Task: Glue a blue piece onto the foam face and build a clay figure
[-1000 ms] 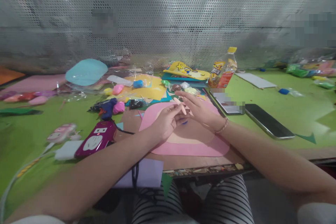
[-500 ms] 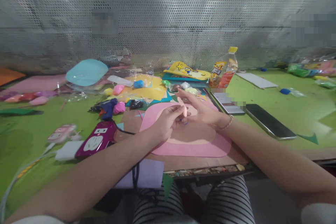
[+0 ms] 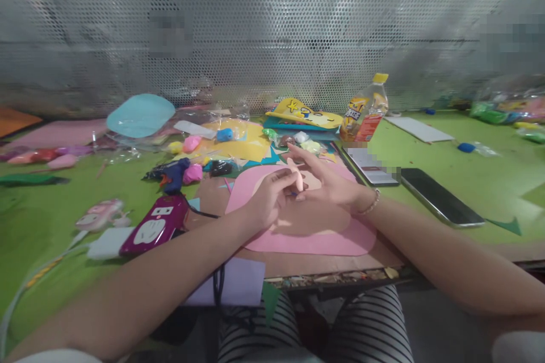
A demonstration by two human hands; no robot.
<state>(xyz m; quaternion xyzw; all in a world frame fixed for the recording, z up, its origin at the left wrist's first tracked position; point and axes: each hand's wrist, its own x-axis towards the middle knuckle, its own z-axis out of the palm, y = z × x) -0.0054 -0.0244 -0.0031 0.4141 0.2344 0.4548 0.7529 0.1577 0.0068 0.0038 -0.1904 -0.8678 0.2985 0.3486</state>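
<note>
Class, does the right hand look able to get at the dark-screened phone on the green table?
Probably yes: the dark-screened phone lies uncovered to the right of the right hand, and the pale pink piece appears pinched in the left hand, which seems to leave the right one free.

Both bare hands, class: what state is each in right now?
Left hand: closed, pinching a small pale-pink elongated piece.
Right hand: open beside it; contact unclear.

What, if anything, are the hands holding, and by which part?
The left hand pinches a small pale-pink piece, apparently near its middle; whether the open right hand touches it can't be told.
</note>
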